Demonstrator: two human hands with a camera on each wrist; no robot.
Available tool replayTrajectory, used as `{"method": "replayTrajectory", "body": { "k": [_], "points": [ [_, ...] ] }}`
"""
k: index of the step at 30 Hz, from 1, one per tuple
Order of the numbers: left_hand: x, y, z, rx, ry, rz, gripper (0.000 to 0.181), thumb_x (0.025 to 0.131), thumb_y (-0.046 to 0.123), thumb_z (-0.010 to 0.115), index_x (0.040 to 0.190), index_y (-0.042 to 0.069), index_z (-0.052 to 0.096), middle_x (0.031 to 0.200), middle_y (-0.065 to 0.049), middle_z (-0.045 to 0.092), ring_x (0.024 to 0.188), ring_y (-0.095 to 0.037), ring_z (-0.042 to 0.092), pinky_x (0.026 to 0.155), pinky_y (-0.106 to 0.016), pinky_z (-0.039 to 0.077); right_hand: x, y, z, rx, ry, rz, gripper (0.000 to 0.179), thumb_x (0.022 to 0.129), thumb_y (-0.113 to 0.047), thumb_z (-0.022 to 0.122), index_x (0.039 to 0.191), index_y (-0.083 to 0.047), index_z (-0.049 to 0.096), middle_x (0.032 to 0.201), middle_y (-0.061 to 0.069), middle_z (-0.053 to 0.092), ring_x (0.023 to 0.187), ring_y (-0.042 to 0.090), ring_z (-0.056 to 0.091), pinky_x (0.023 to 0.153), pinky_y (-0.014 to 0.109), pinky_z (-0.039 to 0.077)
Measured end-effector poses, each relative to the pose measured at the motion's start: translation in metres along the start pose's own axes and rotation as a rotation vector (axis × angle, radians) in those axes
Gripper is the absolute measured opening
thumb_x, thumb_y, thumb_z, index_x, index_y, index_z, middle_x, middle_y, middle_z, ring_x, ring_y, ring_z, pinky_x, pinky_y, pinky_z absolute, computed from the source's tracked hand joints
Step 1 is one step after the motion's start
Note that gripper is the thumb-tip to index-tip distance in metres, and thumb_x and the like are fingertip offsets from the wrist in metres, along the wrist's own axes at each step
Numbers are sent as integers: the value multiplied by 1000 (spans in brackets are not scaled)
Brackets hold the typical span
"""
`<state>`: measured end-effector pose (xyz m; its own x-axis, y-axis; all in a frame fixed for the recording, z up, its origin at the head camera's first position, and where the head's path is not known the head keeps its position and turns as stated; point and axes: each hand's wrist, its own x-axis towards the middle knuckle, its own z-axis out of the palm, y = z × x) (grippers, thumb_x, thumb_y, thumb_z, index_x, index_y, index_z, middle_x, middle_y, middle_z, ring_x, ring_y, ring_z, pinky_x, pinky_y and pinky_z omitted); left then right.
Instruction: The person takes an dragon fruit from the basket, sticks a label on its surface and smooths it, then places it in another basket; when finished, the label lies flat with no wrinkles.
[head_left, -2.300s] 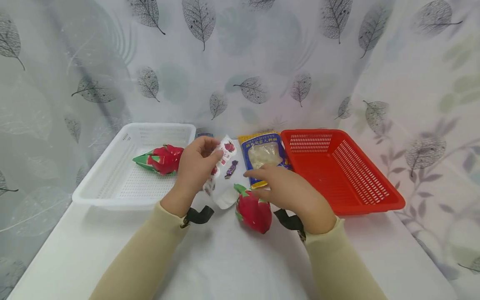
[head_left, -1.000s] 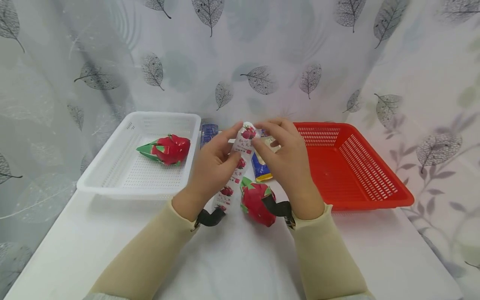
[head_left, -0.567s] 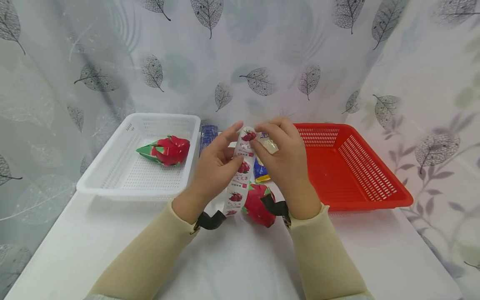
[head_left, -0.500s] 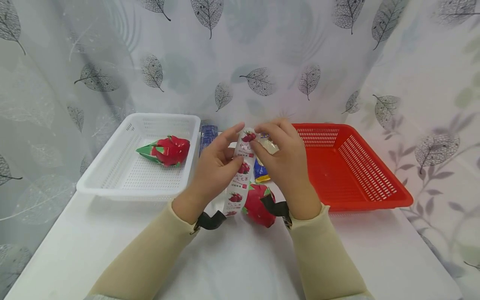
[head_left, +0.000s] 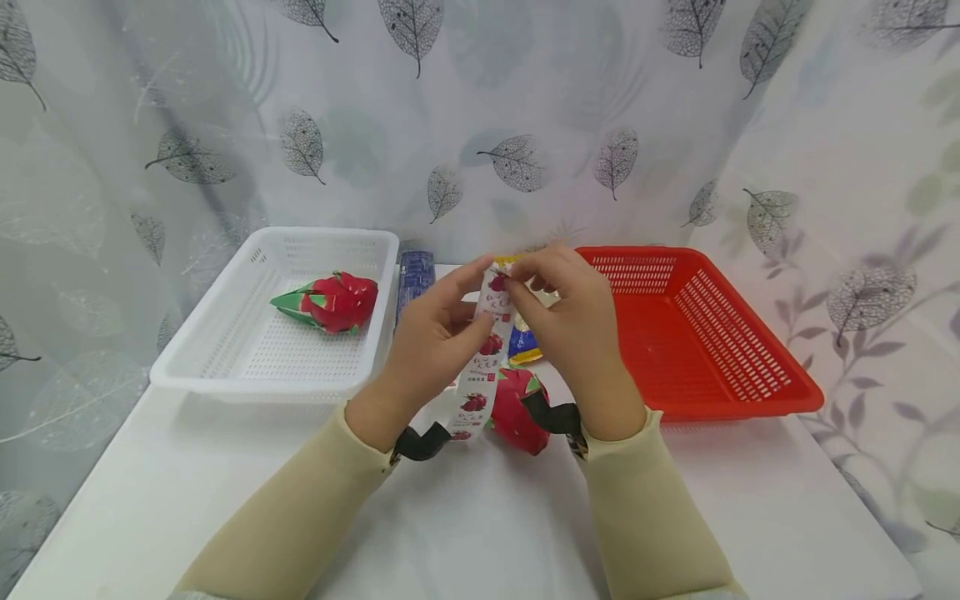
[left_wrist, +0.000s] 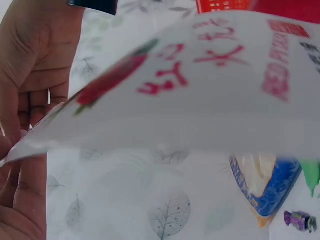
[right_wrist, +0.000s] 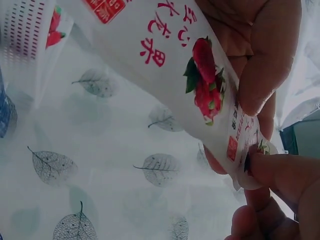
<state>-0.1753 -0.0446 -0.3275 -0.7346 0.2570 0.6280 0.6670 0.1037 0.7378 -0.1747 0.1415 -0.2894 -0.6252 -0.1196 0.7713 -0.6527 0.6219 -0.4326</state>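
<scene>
Both hands are raised over the middle of the table on a white strip of dragon fruit stickers. My left hand holds the strip's upper part, thumb across its printed front. At the top end, my right hand pinches the strip between thumb and fingertips. In the right wrist view, the sticker strip bends and folds over at the pinched end. Just behind the hanging strip lies a red toy-like dragon fruit on the table, partly covered by it.
A white basket at left contains another dragon fruit. To the right stands a red basket. Between them are a blue packet and a pasta bag. A purple-wrapped candy shows in the left wrist view.
My right hand has come from above the table's dragon fruit to the strip's top end. The strip has been lifted upright; lately its top end has folded under the right fingertips.
</scene>
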Motion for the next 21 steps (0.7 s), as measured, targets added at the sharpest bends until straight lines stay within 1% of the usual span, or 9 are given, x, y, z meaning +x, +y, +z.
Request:
{"method": "replayTrajectory", "body": {
  "k": [4,8,11,15,21],
  "points": [
    [0,2,-1,-39,29,-52,51,102,5,65,152,12,58,146,-8,68,110,-24,79,86,-31,65,-1,1,1,-24,-30,-17,16,93,-14,83,106,-6,80,103,10,77,95,23,69,81,39,63],
    [1,3,-2,-65,48,-67,45,102,5,65,147,8,63,143,-8,70,111,-25,79,86,-32,65,-1,1,0,-52,-68,-39,17,93,-14,83,108,-6,80,106,8,78,102,21,69,82,40,65],
    [1,3,-2,-54,42,-61,42,101,3,67,142,9,66,141,-6,71,112,-24,79,88,-32,65,0,0,-1,-59,-92,-47,15,93,-13,83,106,-7,79,106,7,79,102,21,69,84,40,64],
    [0,5,-2,-10,37,-57,37,100,3,68,136,10,71,138,-5,72,114,-22,78,89,-32,65,-1,-1,-2,-70,-109,-50,15,92,-12,84,106,-8,79,108,7,79,102,22,69,84,41,64],
    [0,6,-2,3,42,-74,36,100,3,68,135,9,70,137,-6,73,115,-23,78,86,-32,65,-1,-2,-2,-82,-112,-66,17,92,-13,84,107,-7,79,108,8,78,103,22,69,82,40,65]
  ]
}}
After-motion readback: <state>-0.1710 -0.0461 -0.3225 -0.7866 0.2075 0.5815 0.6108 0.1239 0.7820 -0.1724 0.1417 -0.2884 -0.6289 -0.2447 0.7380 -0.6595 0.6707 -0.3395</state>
